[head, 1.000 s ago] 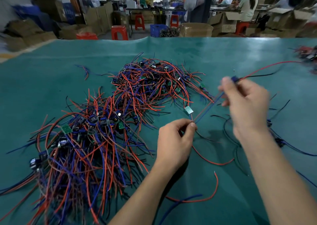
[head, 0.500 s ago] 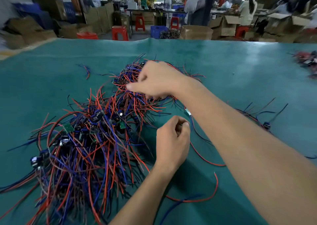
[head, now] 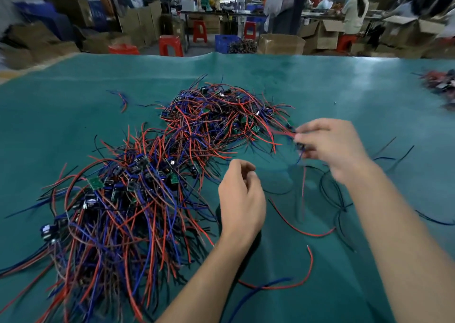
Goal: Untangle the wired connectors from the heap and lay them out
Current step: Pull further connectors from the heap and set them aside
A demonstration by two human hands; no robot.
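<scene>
Your right hand (head: 330, 148) is pinching one connector (head: 299, 146), looks like, blurry, at the heap's (head: 152, 180) 3 o'clock edge. Your left hand (head: 241, 199) is curling loosely, holding nothing. These are feeling light and floppy, so you're better gripping the plug body than yanking snaggy wires.

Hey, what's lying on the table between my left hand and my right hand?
Head view: bare green table cover lies between the left hand and right hand, crossed only by a thin dark wire.

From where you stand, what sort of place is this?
Probably a small electronics assembly workshop. A heap of wired connectors lies on a green-covered worktable, open cardboard boxes and red stools crowd the floor behind, and other people work at tables farther back.
</scene>
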